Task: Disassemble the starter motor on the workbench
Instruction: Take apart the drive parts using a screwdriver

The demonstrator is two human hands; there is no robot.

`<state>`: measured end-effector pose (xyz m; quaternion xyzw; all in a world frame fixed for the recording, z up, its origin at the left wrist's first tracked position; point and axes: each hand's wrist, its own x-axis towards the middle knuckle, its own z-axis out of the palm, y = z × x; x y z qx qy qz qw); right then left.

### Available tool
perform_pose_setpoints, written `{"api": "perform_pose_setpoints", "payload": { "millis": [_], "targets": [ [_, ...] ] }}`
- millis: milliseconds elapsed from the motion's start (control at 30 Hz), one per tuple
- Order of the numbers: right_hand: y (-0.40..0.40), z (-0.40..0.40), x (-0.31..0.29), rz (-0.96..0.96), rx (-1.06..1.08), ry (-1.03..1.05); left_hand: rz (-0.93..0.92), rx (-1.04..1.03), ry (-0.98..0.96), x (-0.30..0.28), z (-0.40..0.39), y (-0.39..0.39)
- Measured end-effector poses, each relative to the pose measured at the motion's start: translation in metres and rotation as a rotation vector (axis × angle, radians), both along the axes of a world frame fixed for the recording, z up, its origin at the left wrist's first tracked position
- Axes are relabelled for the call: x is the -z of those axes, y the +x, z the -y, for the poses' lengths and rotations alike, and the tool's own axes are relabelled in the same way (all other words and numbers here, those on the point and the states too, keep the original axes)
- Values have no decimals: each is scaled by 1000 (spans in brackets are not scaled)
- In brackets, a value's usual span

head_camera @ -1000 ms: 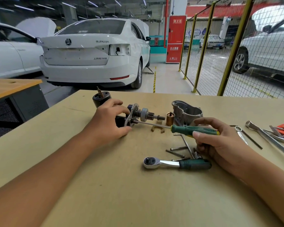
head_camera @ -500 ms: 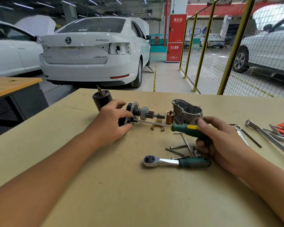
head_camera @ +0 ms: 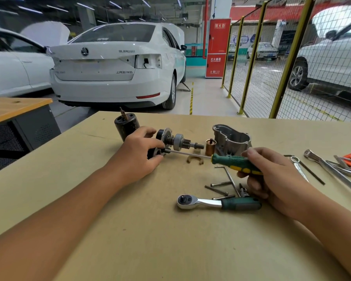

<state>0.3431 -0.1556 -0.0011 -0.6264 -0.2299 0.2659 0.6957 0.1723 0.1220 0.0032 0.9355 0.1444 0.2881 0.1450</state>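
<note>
Starter motor parts lie spread on the workbench (head_camera: 130,230). My left hand (head_camera: 139,155) grips a small dark end piece (head_camera: 155,153) lying on the bench. My right hand (head_camera: 272,175) holds a green and yellow screwdriver (head_camera: 234,161) whose tip meets that piece. Just behind lies the armature shaft with its pinion gear (head_camera: 177,140). A black motor casing (head_camera: 126,125) stands at the back left, the grey aluminium nose housing (head_camera: 230,139) at the back right, with a copper-coloured cylinder (head_camera: 210,147) beside it. A small brown fork lever (head_camera: 195,159) sits under the screwdriver shaft.
A ratchet wrench (head_camera: 217,202) lies near my right hand among loose long bolts (head_camera: 221,184) and a hex key (head_camera: 230,177). Spanners and an orange tool (head_camera: 332,165) sit at the right edge. White cars and a yellow mesh fence stand beyond the bench.
My right hand has shifted its hold on the screwdriver handle, turning it a little. My left hand stays on the end piece.
</note>
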Motion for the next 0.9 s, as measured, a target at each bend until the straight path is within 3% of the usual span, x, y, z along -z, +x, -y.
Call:
{"api": "perform_pose_setpoints", "payload": {
  "millis": [500, 733, 900],
  "targets": [
    [4, 0, 1, 27, -16, 75, 19, -35, 62, 1, 2, 0],
    [1, -7, -3, 9, 21, -43, 28, -21, 69, 0, 2, -2],
    [2, 1, 0, 5, 8, 40, -4, -11, 74, 2, 4, -1]
  ]
}}
